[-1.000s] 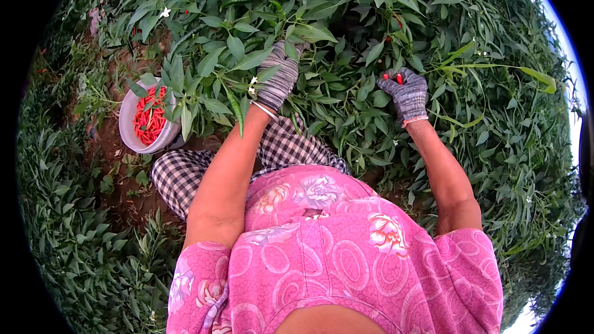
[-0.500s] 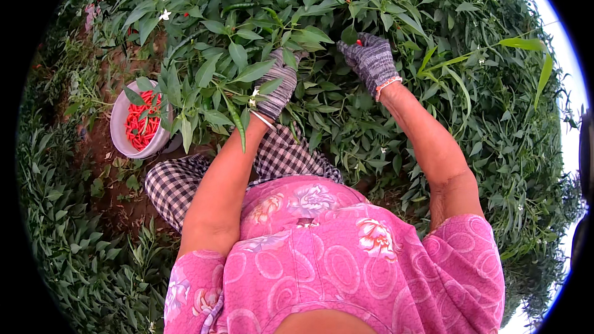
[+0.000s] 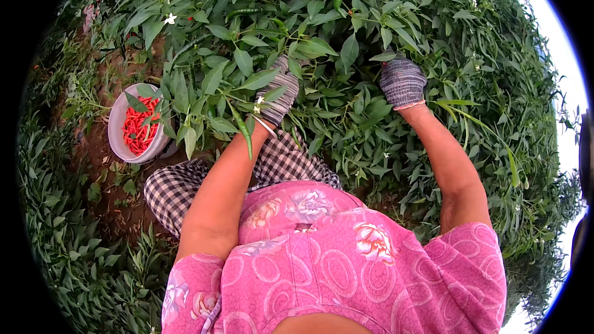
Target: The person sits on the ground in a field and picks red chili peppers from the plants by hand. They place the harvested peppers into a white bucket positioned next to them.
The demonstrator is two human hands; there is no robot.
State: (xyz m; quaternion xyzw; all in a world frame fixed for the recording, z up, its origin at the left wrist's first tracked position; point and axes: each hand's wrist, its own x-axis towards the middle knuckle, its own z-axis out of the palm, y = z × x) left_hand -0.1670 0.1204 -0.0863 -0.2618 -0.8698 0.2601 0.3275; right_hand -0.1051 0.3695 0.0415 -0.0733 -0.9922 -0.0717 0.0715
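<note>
Both my hands wear grey striped knit gloves and reach into chili pepper plants. My left hand [image 3: 281, 94] is among the leaves at the middle, its fingers mostly covered by foliage. Beside its wrist hangs a long green chili [image 3: 241, 128], near a small white flower. To the right, my right hand [image 3: 403, 82] shows its back; its fingers go down into the leaves and are hidden. A leaf [image 3: 383, 57] lies across the fingertips, with a dark reddish spot too small to make out. What either hand holds, if anything, does not show.
A white bucket [image 3: 116, 128] with many red chilies [image 3: 140, 130] stands on bare soil at the left, partly behind leaves. My checkered trouser leg [image 3: 176, 192] is folded nearby. Dense plants surround me, with green chilies [image 3: 244, 11] and white flowers [image 3: 170, 19] beyond my hands.
My right hand has moved right and slightly nearer, its fingers going from visible to hidden among leaves. The red bit by its fingertips no longer shows clearly. My left hand has barely shifted.
</note>
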